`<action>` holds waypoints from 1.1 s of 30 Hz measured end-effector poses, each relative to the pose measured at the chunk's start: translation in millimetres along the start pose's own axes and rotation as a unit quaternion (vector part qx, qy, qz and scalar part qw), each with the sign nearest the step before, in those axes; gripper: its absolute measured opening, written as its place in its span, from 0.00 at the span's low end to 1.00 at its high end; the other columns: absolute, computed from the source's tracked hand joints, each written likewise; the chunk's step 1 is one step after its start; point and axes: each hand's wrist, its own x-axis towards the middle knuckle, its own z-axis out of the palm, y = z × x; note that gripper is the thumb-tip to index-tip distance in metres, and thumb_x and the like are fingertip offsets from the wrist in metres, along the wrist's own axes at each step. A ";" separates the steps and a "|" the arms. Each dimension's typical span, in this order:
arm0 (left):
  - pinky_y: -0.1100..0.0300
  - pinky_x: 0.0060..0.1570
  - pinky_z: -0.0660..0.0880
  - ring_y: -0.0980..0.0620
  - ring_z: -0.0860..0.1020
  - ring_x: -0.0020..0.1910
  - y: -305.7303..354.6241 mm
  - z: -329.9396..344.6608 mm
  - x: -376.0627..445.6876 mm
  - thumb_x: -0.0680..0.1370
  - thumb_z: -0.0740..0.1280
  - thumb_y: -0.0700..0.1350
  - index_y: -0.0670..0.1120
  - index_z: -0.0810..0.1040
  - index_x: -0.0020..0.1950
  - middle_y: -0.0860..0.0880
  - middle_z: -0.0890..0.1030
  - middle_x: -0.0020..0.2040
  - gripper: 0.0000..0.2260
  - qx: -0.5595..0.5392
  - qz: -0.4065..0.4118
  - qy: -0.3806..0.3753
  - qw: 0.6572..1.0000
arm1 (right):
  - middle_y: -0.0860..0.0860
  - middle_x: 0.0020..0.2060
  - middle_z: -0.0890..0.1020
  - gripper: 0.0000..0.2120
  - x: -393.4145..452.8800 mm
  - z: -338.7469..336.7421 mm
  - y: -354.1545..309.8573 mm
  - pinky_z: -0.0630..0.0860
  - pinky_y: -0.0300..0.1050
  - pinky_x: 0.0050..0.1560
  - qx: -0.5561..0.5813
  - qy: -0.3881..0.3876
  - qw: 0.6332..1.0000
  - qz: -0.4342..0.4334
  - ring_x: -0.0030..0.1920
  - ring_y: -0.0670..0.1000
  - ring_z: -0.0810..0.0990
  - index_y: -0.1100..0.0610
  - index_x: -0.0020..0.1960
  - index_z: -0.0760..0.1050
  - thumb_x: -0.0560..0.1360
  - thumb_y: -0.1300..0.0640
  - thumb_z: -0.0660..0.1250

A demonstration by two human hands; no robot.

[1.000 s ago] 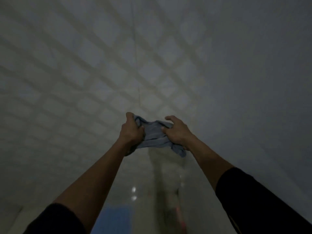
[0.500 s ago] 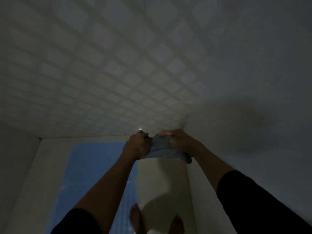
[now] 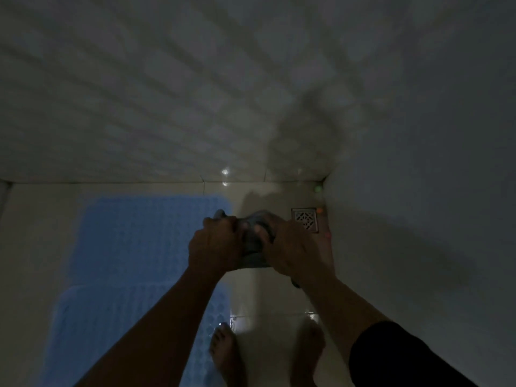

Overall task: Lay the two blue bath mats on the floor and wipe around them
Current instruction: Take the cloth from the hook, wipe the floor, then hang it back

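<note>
Two blue bath mats lie flat on the pale tiled floor at the left. The far mat [image 3: 131,236] reaches almost to the back wall, and the near mat [image 3: 111,331] overlaps its front edge. In front of my chest I hold a bunched grey-blue cloth [image 3: 255,241] above the floor. My left hand [image 3: 215,245] grips its left end and my right hand [image 3: 290,247] grips its right end. My arms hide part of both mats.
A square metal floor drain [image 3: 305,219] sits in the far right corner by the plain wall [image 3: 418,191]. The tiled back wall [image 3: 139,107] rises beyond the mats. My bare feet [image 3: 226,356] stand on the floor beside the near mat's right edge.
The view has tipped down from the wall to the floor, bringing both mats, the drain and my feet into sight. My hands have drawn closer together on the cloth.
</note>
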 end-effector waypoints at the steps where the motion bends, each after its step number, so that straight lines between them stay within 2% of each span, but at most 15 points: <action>1: 0.49 0.49 0.76 0.43 0.76 0.54 -9.1 23.4 13.7 0.81 0.59 0.58 0.49 0.78 0.61 0.45 0.73 0.61 0.17 0.011 0.008 0.001 1.000 | 0.49 0.48 0.81 0.25 12.2 21.8 16.3 0.80 0.51 0.47 -0.001 -0.003 1.000 0.002 0.44 0.53 0.81 0.36 0.65 0.65 0.75 0.28 0.43; 4: 0.50 0.46 0.76 0.42 0.76 0.54 -37.2 102.2 62.1 0.80 0.61 0.56 0.49 0.76 0.63 0.44 0.72 0.61 0.16 0.017 0.035 0.000 0.999 | 0.54 0.50 0.81 0.27 46.4 89.5 74.2 0.78 0.50 0.49 -0.020 -0.003 0.999 0.032 0.47 0.59 0.81 0.38 0.68 0.64 0.74 0.29 0.47; 6: 0.51 0.46 0.74 0.40 0.75 0.54 -52.4 159.2 96.9 0.81 0.58 0.57 0.50 0.76 0.62 0.45 0.72 0.61 0.16 0.021 0.046 0.009 0.999 | 0.56 0.53 0.81 0.30 67.9 134.3 118.1 0.77 0.50 0.51 -0.033 -0.004 0.999 0.038 0.50 0.60 0.81 0.40 0.70 0.63 0.73 0.30 0.47; 8: 0.50 0.47 0.74 0.39 0.75 0.55 -63.5 213.5 131.2 0.81 0.53 0.58 0.50 0.77 0.59 0.45 0.73 0.60 0.20 0.037 0.057 0.020 0.998 | 0.55 0.52 0.81 0.28 88.9 175.3 158.2 0.77 0.51 0.52 -0.044 -0.005 0.999 0.027 0.50 0.61 0.81 0.38 0.70 0.62 0.74 0.30 0.47; 11: 0.53 0.44 0.67 0.38 0.76 0.53 -75.2 283.5 177.9 0.83 0.54 0.57 0.48 0.80 0.58 0.42 0.74 0.59 0.19 0.014 0.016 0.045 0.999 | 0.57 0.53 0.81 0.27 119.7 228.3 210.4 0.78 0.54 0.52 -0.051 0.005 0.998 0.023 0.50 0.62 0.81 0.38 0.71 0.61 0.75 0.30 0.47; 13: 0.52 0.45 0.68 0.38 0.76 0.53 -84.2 321.3 210.8 0.82 0.53 0.60 0.49 0.79 0.59 0.41 0.74 0.59 0.21 -0.002 -0.002 0.060 0.998 | 0.59 0.58 0.79 0.31 142.6 256.7 239.1 0.77 0.56 0.56 -0.061 0.018 0.998 0.031 0.54 0.63 0.79 0.42 0.74 0.59 0.75 0.31 0.48; 16: 0.51 0.48 0.70 0.36 0.76 0.54 -99.3 365.5 260.1 0.82 0.52 0.62 0.51 0.77 0.60 0.41 0.74 0.61 0.21 -0.009 0.001 0.100 0.995 | 0.60 0.62 0.76 0.29 181.1 288.1 270.8 0.74 0.55 0.60 -0.066 0.025 0.997 0.030 0.59 0.64 0.76 0.44 0.76 0.58 0.78 0.35 0.53; 19: 0.49 0.50 0.72 0.35 0.75 0.55 -107.1 390.8 301.6 0.83 0.52 0.60 0.48 0.75 0.62 0.40 0.71 0.65 0.21 -0.010 0.013 0.137 0.990 | 0.60 0.63 0.75 0.28 218.3 307.5 291.3 0.73 0.55 0.59 -0.074 0.034 0.996 0.019 0.59 0.64 0.76 0.43 0.77 0.57 0.79 0.36 0.54; 22: 0.51 0.46 0.69 0.36 0.75 0.54 -113.2 401.1 340.2 0.83 0.51 0.60 0.47 0.72 0.64 0.40 0.71 0.64 0.21 -0.002 0.030 0.179 0.983 | 0.60 0.61 0.75 0.27 254.4 317.8 303.2 0.73 0.54 0.56 -0.091 0.057 0.994 -0.005 0.57 0.64 0.77 0.43 0.76 0.58 0.79 0.35 0.52; 26: 0.49 0.51 0.72 0.36 0.75 0.56 -118.8 404.7 381.5 0.83 0.50 0.60 0.47 0.68 0.67 0.40 0.69 0.68 0.22 0.008 0.025 0.217 0.976 | 0.60 0.64 0.72 0.29 297.4 326.6 309.6 0.71 0.53 0.57 -0.110 0.070 0.991 -0.022 0.60 0.63 0.75 0.44 0.78 0.53 0.80 0.36 0.51; 30: 0.47 0.53 0.73 0.35 0.75 0.56 -115.9 405.7 407.4 0.84 0.51 0.59 0.47 0.68 0.69 0.39 0.68 0.68 0.21 -0.002 0.013 0.234 0.972 | 0.61 0.57 0.74 0.28 328.7 332.1 315.4 0.73 0.53 0.50 -0.133 0.119 0.983 -0.044 0.54 0.64 0.77 0.45 0.76 0.56 0.79 0.36 0.53; 33: 0.47 0.57 0.71 0.34 0.75 0.58 -113.8 399.0 419.8 0.84 0.51 0.58 0.48 0.67 0.71 0.39 0.66 0.71 0.21 -0.011 0.020 0.256 0.966 | 0.61 0.57 0.74 0.28 347.0 331.6 314.3 0.74 0.53 0.49 -0.152 0.158 0.975 -0.049 0.53 0.65 0.78 0.44 0.76 0.56 0.79 0.36 0.53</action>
